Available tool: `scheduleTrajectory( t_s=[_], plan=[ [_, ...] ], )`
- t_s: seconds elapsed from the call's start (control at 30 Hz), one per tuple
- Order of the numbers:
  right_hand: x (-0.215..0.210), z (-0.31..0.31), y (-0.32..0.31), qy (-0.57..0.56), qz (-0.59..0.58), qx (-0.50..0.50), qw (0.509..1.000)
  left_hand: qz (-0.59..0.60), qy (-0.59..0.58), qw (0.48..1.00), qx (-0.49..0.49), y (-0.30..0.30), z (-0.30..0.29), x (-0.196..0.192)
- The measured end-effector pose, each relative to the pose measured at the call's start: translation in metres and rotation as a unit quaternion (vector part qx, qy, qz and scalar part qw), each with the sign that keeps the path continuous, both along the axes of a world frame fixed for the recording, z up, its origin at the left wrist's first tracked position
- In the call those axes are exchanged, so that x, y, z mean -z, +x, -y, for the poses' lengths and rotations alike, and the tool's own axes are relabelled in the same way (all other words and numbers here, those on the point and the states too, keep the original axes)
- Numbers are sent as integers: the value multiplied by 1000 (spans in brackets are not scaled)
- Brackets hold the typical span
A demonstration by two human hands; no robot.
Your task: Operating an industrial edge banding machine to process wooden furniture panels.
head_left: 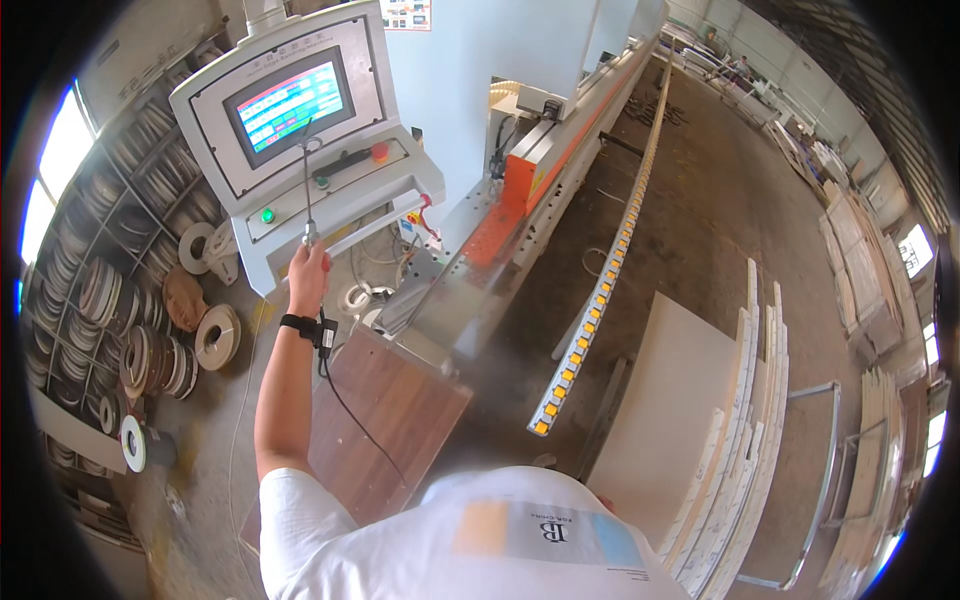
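Observation:
My left hand (308, 275) reaches up in front of the machine's control console (290, 90), its fingers closed around a tool with a long thin metal rod (308, 190). It looks like an air blow gun; a bit of red shows beside my fingers. The rod points up past the console's buttons, its far end overlapping the lower edge of the lit screen (290, 105). A green button (267, 215) lies left of the rod, a red knob (379, 152) to its right. My right hand cannot be seen; my white shirt fills the lower middle.
A brown wood-grain board (400, 400) lies below my left forearm. An orange machine rail (517, 190) and a roller strip with yellow blocks (575, 360) run away from me. Pale panels (670, 380) stand at the right. Rolls of edge banding (217, 337) and loaded racks line the left.

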State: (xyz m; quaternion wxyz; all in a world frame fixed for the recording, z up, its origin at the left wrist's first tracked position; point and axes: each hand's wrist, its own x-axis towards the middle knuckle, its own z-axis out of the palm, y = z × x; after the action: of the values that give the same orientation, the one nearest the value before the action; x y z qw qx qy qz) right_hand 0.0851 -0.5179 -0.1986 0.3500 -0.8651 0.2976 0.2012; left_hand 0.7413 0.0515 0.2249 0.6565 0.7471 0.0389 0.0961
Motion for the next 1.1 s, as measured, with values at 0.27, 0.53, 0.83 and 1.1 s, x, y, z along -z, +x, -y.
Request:
scheduleTrajectory(
  t_s=[0.27,0.53,0.83,1.1],
  plan=[
    [-9,-1,24,4,-11,2,1000,2,27,999,-27,0,-2,4],
    [-10,1,42,11,-6,5,1000,2,56,998,-35,-2,-2,-1],
    [-8,3,39,14,1,8,1000,266,320,881,-223,-33,-25,5],
    [4,2,-1,21,30,7,999,146,516,788,-304,-56,-51,18]
  ],
)
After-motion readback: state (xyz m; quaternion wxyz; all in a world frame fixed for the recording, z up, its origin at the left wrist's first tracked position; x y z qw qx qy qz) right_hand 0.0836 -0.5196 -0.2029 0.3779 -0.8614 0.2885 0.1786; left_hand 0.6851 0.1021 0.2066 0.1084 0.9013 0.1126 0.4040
